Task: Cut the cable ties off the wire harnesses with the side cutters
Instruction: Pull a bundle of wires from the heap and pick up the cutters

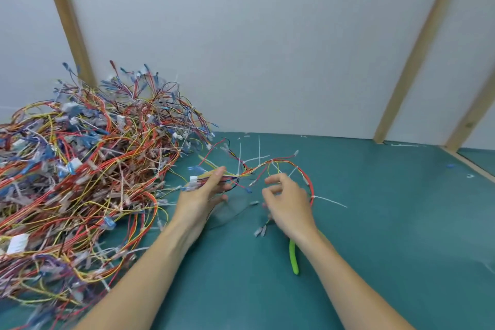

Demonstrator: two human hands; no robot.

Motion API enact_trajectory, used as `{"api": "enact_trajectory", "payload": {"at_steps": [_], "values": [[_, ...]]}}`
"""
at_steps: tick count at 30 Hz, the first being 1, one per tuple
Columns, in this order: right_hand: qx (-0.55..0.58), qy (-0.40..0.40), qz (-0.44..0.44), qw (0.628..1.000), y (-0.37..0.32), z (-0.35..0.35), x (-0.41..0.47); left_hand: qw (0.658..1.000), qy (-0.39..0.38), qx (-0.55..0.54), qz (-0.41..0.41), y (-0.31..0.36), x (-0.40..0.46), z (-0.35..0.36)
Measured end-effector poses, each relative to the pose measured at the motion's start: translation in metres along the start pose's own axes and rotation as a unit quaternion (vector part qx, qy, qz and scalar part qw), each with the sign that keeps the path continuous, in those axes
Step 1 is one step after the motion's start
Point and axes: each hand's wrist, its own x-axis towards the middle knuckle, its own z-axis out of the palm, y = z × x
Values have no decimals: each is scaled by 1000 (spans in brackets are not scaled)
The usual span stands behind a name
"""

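— How many harnesses?
— One wire harness (257,169) on the table (375,222), pinched by the left hand (203,195); a tangled pile (80,182), uncountable.
— The right hand (288,202)?
— Fingers loosely curled, holding nothing.
— Cutters?
— One green handle (293,257) shows; the wrist hides the rest.

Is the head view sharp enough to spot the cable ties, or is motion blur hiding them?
Head view: right hand and the near part of the wire pile are motion-smeared; ties on the held harness stay readable as white strands; wide-angle bend in the wooden battens; lighting even, no glare.
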Motion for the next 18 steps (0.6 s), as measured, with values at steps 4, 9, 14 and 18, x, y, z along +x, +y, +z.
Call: {"api": "enact_trajectory", "payload": {"at_steps": [4,9,14,18], "values": [[-73,-54,-17,996,21,14,-2,998,23,-49,-9,-4,12,-13],[-101,50,-149,982,37,6,13,997,49,-59,-22,-4,22,-27],[-229,71,-294,925,47,-16,21,997,45,-59,-13,-3,16,-24],[-167,135,-225,950,52,-47,33,998,17,-58,-3,0,10,-21]]}}
